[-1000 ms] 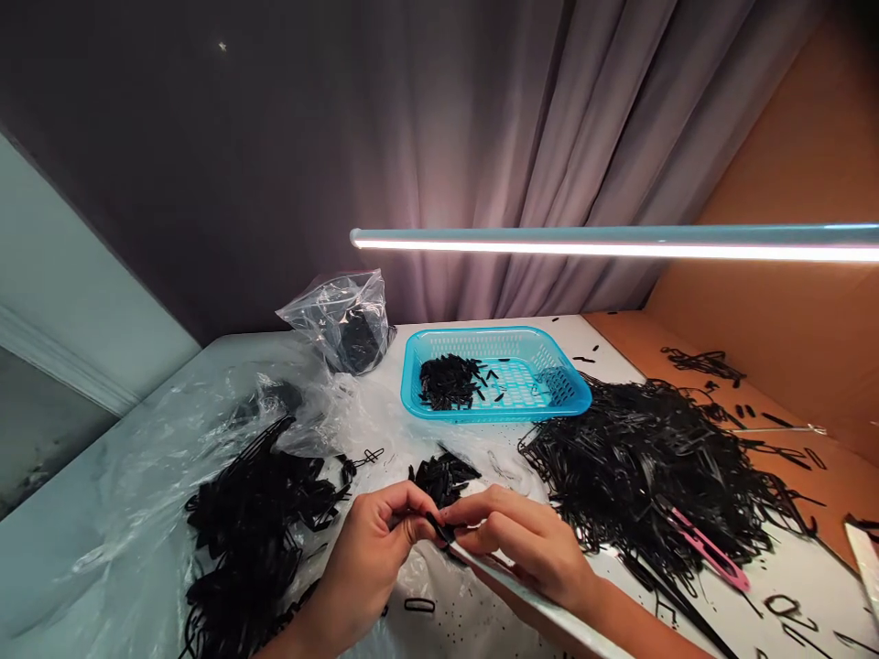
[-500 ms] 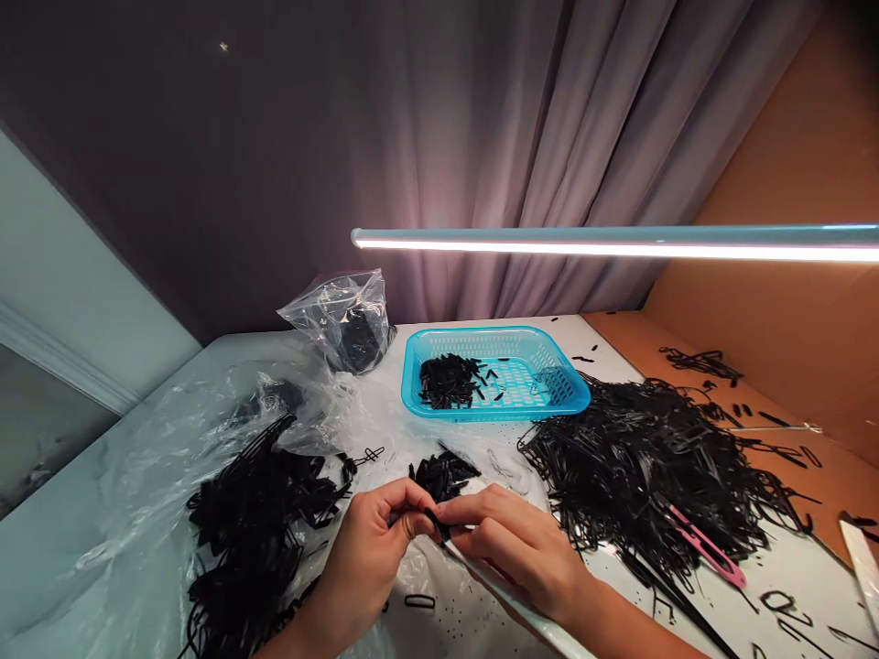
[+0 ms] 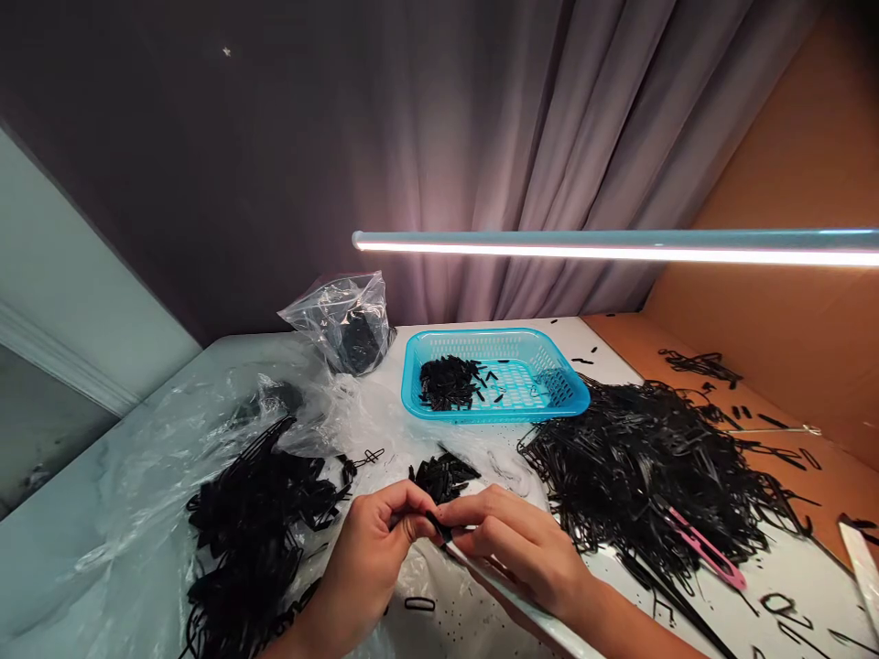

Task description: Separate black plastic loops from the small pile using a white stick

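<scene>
My left hand is closed in a pinch on a small black strip-like piece, whose exact kind I cannot make out. The fingertips of my right hand press on the same piece from the other side. Under my right palm runs a long white strip, its far end close to the black piece; whether the fingers grip it is hidden. Just beyond my fingertips lies a small heap of short black pieces. A single black loop rests below my left hand.
A blue perforated basket holds black pieces. Large tangles of black loops lie left and right. Pink-handled thread snips rest on the right pile. Clear plastic covers the left side; a lit tube lamp hangs across.
Both hands stay almost in place, still pinching the black piece. The whole view has shifted very slightly; nothing else visibly differs.
</scene>
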A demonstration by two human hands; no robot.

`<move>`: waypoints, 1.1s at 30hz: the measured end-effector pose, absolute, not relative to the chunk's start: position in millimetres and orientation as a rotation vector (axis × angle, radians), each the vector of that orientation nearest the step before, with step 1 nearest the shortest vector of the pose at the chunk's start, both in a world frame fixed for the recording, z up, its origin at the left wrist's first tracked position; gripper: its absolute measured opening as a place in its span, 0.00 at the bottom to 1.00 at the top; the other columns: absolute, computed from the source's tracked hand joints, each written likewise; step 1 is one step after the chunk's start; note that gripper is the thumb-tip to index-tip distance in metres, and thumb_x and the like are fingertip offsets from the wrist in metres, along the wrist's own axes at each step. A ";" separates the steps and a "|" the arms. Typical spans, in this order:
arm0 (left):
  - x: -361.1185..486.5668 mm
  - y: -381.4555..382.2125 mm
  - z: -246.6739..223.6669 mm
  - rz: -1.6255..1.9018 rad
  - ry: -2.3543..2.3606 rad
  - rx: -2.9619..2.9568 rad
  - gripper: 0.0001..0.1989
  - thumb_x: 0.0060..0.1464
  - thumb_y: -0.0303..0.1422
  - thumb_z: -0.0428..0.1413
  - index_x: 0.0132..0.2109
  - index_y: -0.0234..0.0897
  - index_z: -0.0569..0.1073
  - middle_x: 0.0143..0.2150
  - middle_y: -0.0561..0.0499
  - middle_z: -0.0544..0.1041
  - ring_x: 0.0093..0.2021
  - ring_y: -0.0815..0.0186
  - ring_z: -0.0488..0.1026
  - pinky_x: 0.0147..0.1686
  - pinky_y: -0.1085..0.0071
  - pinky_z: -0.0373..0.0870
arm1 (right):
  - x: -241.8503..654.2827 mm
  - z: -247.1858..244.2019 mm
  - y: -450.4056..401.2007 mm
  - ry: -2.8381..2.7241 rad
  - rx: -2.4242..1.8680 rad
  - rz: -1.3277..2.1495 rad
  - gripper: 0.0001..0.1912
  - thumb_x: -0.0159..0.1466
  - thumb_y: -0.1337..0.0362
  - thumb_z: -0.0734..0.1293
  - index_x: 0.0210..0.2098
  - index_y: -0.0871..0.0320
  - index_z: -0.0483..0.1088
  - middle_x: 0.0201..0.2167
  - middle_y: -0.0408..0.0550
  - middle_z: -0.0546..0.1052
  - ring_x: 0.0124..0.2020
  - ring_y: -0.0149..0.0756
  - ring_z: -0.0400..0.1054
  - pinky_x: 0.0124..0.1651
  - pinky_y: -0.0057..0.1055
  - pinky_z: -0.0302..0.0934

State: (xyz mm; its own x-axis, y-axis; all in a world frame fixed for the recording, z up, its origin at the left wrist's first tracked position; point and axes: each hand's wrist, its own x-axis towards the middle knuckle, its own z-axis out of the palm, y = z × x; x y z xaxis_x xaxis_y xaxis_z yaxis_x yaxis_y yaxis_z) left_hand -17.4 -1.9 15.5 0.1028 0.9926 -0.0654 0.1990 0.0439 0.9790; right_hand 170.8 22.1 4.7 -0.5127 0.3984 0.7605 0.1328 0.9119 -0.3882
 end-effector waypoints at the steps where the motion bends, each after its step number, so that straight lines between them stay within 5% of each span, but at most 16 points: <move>1: -17.2 -2.0 15.0 0.990 1.297 1.353 0.06 0.53 0.29 0.56 0.29 0.34 0.75 0.26 0.52 0.74 0.29 0.69 0.67 0.32 0.75 0.59 | 170.6 3.7 22.4 -2.107 -0.374 0.335 0.03 0.64 0.75 0.63 0.35 0.63 0.66 0.41 0.55 0.76 0.35 0.33 0.70 0.35 0.30 0.65; 8: -19.2 -3.1 0.5 0.983 1.094 1.120 0.10 0.52 0.37 0.59 0.31 0.33 0.73 0.26 0.53 0.69 0.26 0.73 0.59 0.26 0.76 0.53 | 175.0 4.5 16.0 -2.363 -0.344 0.141 0.05 0.64 0.77 0.60 0.36 0.67 0.67 0.48 0.59 0.73 0.47 0.42 0.67 0.43 0.38 0.62; 14: -18.3 -4.2 4.1 0.939 1.059 1.028 0.12 0.52 0.38 0.60 0.31 0.33 0.70 0.25 0.54 0.70 0.21 0.77 0.52 0.21 0.77 0.46 | 170.3 4.1 8.9 -2.281 -0.445 0.080 0.11 0.66 0.76 0.55 0.36 0.67 0.68 0.46 0.62 0.74 0.44 0.41 0.69 0.42 0.39 0.62; 18: -16.5 -4.8 10.3 0.977 1.160 1.178 0.10 0.51 0.36 0.61 0.31 0.33 0.73 0.26 0.50 0.75 0.25 0.72 0.66 0.28 0.76 0.60 | 175.4 -2.6 22.3 -2.082 -0.819 0.359 0.07 0.69 0.68 0.58 0.37 0.61 0.67 0.43 0.51 0.77 0.39 0.34 0.71 0.43 0.33 0.62; 21: -15.9 -4.9 13.9 1.004 1.187 1.242 0.08 0.51 0.35 0.60 0.32 0.33 0.75 0.30 0.47 0.77 0.34 0.66 0.73 0.38 0.73 0.64 | 188.3 -0.9 37.7 -2.051 -1.162 0.671 0.10 0.68 0.63 0.60 0.31 0.58 0.66 0.38 0.46 0.78 0.34 0.30 0.71 0.33 0.24 0.62; 26: -17.8 -3.0 18.0 0.998 1.112 1.092 0.09 0.59 0.38 0.53 0.37 0.36 0.67 0.32 0.51 0.77 0.17 0.80 0.50 0.22 0.77 0.49 | 206.3 5.4 50.9 -2.179 -1.256 0.761 0.08 0.65 0.62 0.63 0.30 0.58 0.67 0.19 0.40 0.71 0.20 0.28 0.62 0.23 0.23 0.51; 30: -19.4 1.2 15.1 1.068 1.139 0.912 0.17 0.61 0.43 0.48 0.29 0.35 0.61 0.22 0.56 0.67 0.17 0.80 0.46 0.20 0.76 0.41 | 201.3 -1.1 53.3 -2.289 -1.166 0.753 0.05 0.61 0.69 0.66 0.28 0.59 0.68 0.27 0.44 0.72 0.27 0.28 0.64 0.29 0.24 0.54; 33: -20.3 4.0 13.2 1.039 1.192 0.852 0.21 0.60 0.46 0.48 0.26 0.33 0.62 0.22 0.56 0.67 0.17 0.80 0.49 0.19 0.78 0.43 | 190.4 -12.7 59.3 -2.364 -1.048 0.748 0.06 0.60 0.73 0.65 0.27 0.61 0.68 0.35 0.47 0.73 0.35 0.31 0.66 0.37 0.26 0.57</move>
State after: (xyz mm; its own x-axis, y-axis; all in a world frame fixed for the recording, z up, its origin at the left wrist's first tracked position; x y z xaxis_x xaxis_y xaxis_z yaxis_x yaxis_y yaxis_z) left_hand -20.3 4.0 13.2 0.0519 0.9489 -0.3113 -0.1781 0.3155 0.9321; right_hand 190.4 59.3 -12.7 -0.6124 0.7707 0.1762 0.5292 0.5652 -0.6329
